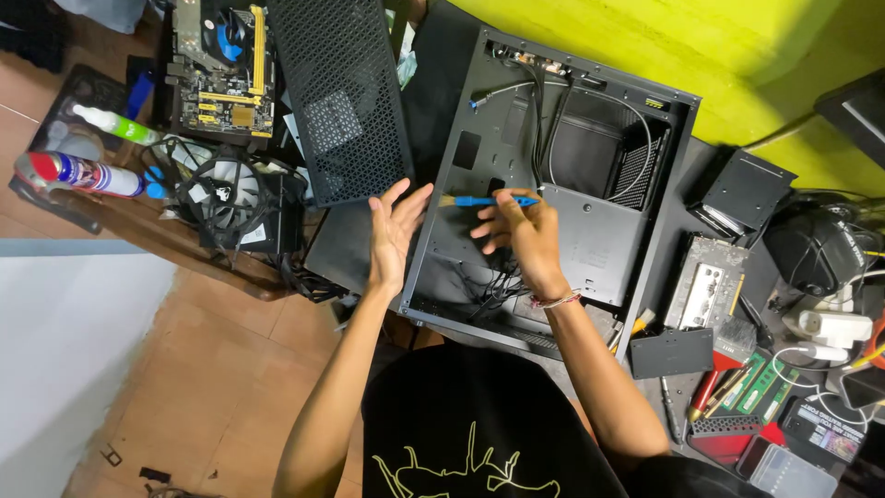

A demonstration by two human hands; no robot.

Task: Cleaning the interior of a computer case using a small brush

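Pinching a light, slim blue brush (489, 200) by its stiff handle, the right hand (521, 231) worked over the open computer case (599, 240) while the left hand (395, 235) hovered open, empty.

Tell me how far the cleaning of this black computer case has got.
Done: the computer case lies open and stripped; the motherboard, fan and mesh side panel are set aside. In hand: the right hand holds a blue brush over the case floor, the left hand open at its edge. Left: loose cables inside; none of the parts refitted.
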